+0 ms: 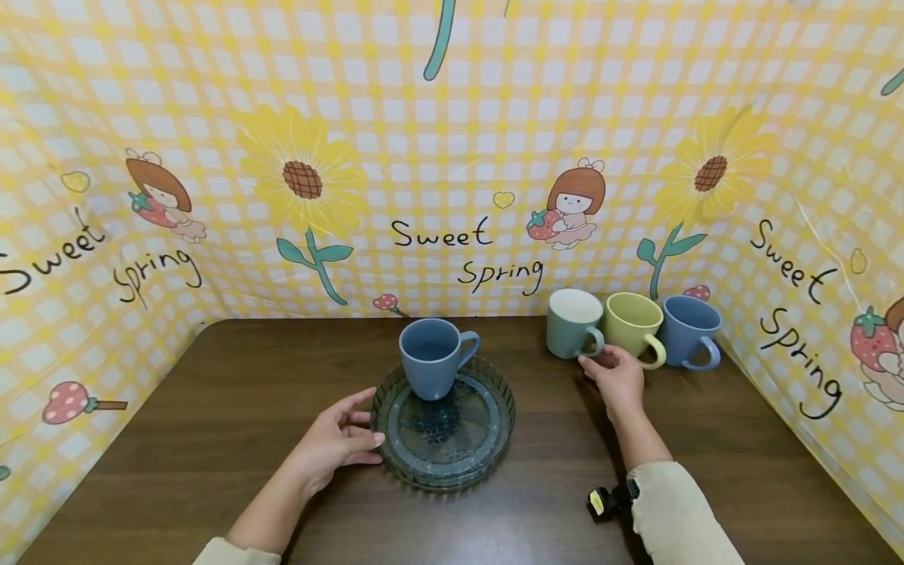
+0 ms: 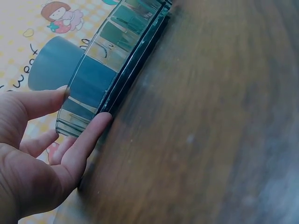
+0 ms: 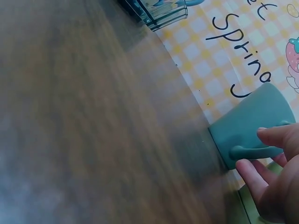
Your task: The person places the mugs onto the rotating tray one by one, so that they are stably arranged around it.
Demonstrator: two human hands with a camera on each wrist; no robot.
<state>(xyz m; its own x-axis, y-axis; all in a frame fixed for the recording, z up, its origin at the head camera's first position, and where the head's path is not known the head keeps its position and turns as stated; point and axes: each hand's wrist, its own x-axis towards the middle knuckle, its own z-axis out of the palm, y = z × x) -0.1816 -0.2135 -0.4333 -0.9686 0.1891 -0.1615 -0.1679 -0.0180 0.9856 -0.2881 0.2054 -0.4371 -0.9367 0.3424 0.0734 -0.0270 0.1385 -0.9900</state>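
- Reading the dial from the middle of the round see-through dish (image 1: 466,449), with 12 at the back wall, the left hand (image 1: 328,449) lay at 9 o'clock, its spread fingers touching the dish's ribbed side.
- In the left wrist view, one fingertip met the wall high up, near the rim, and another sat low, by the base.
- Toward 12 o'clock on the dish stood the lone blue mug (image 1: 427,375), upright, its handle pointing between 2 and 3.
- At about half past 2, well apart from the left hand, the right hand (image 1: 620,380) was at the green mug (image 1: 567,333); thumb and fingertips came to either side of its handle (image 3: 257,152), though I could not tell whether they were clamped on it.
- That mug stood upright at 2 o'clock on the tabletop (image 1: 558,447), its handle turned to 4.
- Close beside it, farther round toward 3, came the yellow-green mug (image 1: 627,333) and then the end blue mug (image 1: 681,337), both upright, handles at 5.
- A black device (image 1: 600,506) showed by the right wrist, next to a pale sleeve (image 1: 678,502).
- Yellow checked cloth (image 1: 424,141), lettered "Sweet Spring", rose from 10 through 2.
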